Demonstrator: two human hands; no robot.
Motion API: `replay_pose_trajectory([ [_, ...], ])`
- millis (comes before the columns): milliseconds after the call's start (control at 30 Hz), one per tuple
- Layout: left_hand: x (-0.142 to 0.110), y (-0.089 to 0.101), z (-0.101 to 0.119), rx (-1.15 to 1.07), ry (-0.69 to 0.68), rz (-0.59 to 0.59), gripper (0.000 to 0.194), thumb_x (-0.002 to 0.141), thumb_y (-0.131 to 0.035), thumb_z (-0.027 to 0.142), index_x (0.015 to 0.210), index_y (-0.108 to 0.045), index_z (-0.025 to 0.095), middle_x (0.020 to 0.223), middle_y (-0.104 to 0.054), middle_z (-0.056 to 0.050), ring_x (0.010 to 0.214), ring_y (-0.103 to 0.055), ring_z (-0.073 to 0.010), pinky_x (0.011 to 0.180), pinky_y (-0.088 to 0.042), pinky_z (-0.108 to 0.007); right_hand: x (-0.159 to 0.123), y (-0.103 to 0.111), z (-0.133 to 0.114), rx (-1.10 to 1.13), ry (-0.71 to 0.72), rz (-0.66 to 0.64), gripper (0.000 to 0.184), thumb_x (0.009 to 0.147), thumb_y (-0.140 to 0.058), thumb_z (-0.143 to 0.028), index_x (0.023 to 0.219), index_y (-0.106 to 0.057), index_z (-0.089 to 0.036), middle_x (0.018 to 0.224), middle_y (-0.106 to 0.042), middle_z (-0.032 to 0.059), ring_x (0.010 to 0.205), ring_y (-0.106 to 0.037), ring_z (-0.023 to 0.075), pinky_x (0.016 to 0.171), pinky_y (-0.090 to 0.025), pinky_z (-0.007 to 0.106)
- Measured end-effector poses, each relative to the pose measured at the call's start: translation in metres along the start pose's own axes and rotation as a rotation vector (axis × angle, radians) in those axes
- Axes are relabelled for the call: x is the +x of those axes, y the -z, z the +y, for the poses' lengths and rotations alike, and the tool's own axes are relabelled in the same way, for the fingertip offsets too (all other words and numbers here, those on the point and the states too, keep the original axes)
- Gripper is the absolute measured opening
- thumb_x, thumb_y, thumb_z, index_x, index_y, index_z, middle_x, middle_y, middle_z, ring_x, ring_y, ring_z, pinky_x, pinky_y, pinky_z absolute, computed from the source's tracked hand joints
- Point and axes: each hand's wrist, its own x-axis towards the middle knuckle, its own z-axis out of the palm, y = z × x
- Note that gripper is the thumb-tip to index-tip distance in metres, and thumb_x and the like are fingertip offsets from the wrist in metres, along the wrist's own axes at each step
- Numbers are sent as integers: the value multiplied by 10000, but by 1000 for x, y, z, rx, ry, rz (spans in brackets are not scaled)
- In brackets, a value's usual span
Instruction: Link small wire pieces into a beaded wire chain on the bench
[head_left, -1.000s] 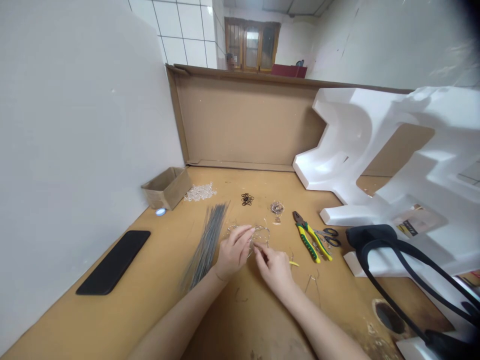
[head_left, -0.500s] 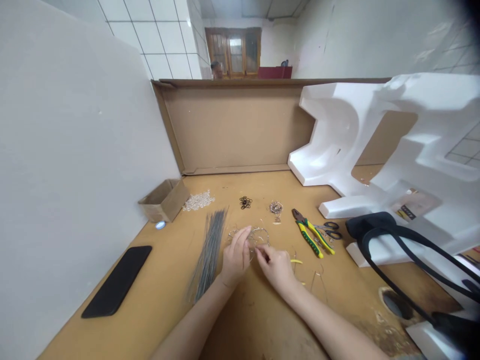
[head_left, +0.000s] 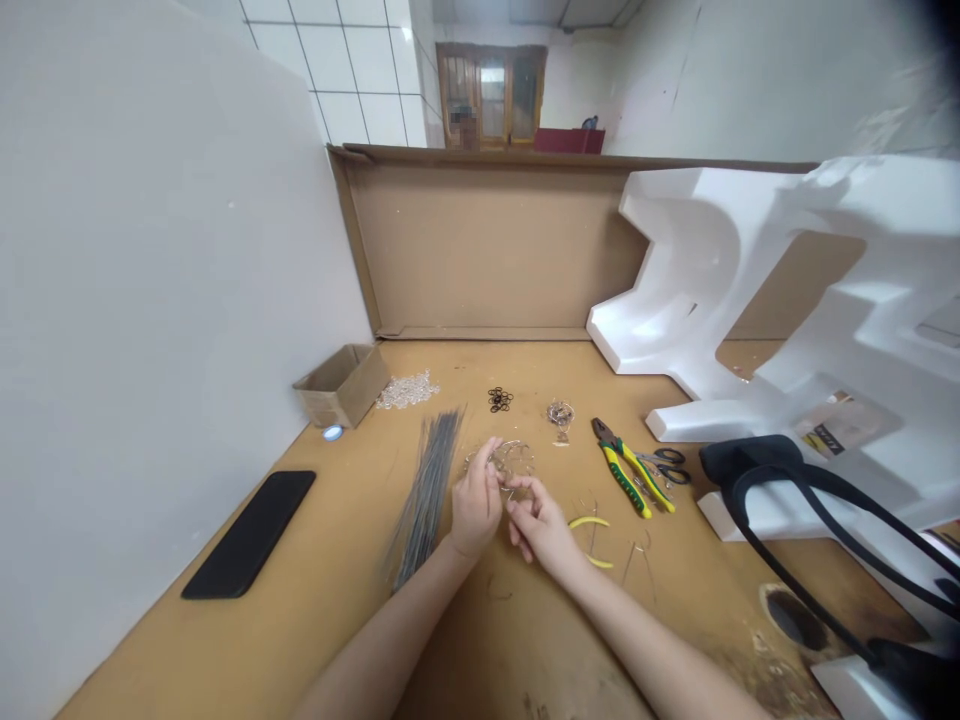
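Observation:
My left hand (head_left: 475, 500) and my right hand (head_left: 537, 520) meet near the middle of the brown table (head_left: 300, 620). Both pinch a tangle of thin bent wire (head_left: 510, 460) that lies just beyond their fingertips. The fingers of each hand are curled together on the wire. A bundle of straight grey wires (head_left: 429, 488) lies just left of my left hand. Yellow-handled small pliers (head_left: 589, 530) lie right of my right hand, with loose bent wire pieces (head_left: 634, 555) beside them.
Green-and-yellow pliers (head_left: 622, 475) and black scissors (head_left: 664, 462) lie to the right. Black rings (head_left: 499, 399), a wire clump (head_left: 559, 414), clear beads (head_left: 407, 390), a small cardboard box (head_left: 342, 383), a black phone (head_left: 250, 546), white foam packing (head_left: 750, 300), a black bag (head_left: 787, 480), a cardboard wall (head_left: 487, 250).
The view shifted a little. My two hands drew closer together and lifted the bent wire slightly, the right hand's fingers curling more tightly on it.

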Motion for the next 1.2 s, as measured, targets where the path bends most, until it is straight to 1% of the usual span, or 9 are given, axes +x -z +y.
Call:
replay_pose_trajectory([
  [233,3,1,0,-165,147,12,353,922,-268,251,1253,-363,172,1159,-574,-121,683,-608,-96,692,-494,-273,8,7,-1,-52,57,199,320,791,-465,-500,678,-364,-218,380,-418,-111,256,-321,57,310,-240,166],
  [400,4,0,0,-317,227,-12,346,919,-285,292,1237,-369,185,1139,-574,-106,643,-597,-80,597,-503,-228,17,23,6,-214,130,349,301,753,-527,-474,670,-387,-220,403,-388,-109,301,-353,82,335,-281,191],
  [533,4,-2,1,-385,268,-4,352,917,-287,316,1227,-378,176,1111,-578,-108,598,-581,-75,547,-503,-221,19,33,7,-380,243,462,256,684,-614,-389,812,-512,-192,641,-543,-22,549,-521,137,535,-424,251],
  [633,2,-4,0,-338,233,-33,347,916,-293,304,1221,-395,171,1095,-590,-109,592,-578,-78,608,-516,-254,17,36,6,-452,312,475,347,677,-597,-310,994,-531,-184,902,-591,60,798,-567,197,705,-453,321],
  [700,-1,-6,-1,-265,176,-56,338,915,-299,281,1212,-414,169,1100,-592,-112,635,-594,-92,678,-516,-287,16,35,6,-486,339,453,406,680,-581,-268,1071,-508,-186,978,-591,76,873,-565,209,763,-451,341],
  [833,-5,-7,1,-128,47,-94,332,905,-315,231,1202,-441,155,1103,-589,-124,760,-618,-131,764,-496,-323,18,31,11,-594,343,425,399,735,-519,-231,1125,-454,-178,879,-626,49,786,-606,188,719,-485,321],
  [933,-8,-8,5,-107,-2,-120,337,900,-317,213,1209,-443,162,1066,-601,-113,705,-616,-122,723,-502,-300,20,32,14,-632,336,450,310,773,-439,-195,1080,-460,-164,807,-633,39,689,-618,168,639,-500,289],
  [1033,-9,-8,8,-120,8,-138,335,903,-308,211,1206,-443,167,1036,-603,-102,626,-597,-102,673,-505,-280,21,36,13,-683,347,476,320,787,-413,-192,1102,-452,-153,795,-635,41,664,-619,169,623,-495,287],
  [1200,-7,-8,10,-196,93,-172,324,918,-269,234,1180,-445,164,961,-594,-80,539,-564,-78,616,-504,-264,18,41,7,-827,404,475,346,802,-435,-223,1135,-496,-155,857,-651,70,755,-615,196,713,-460,312],
])
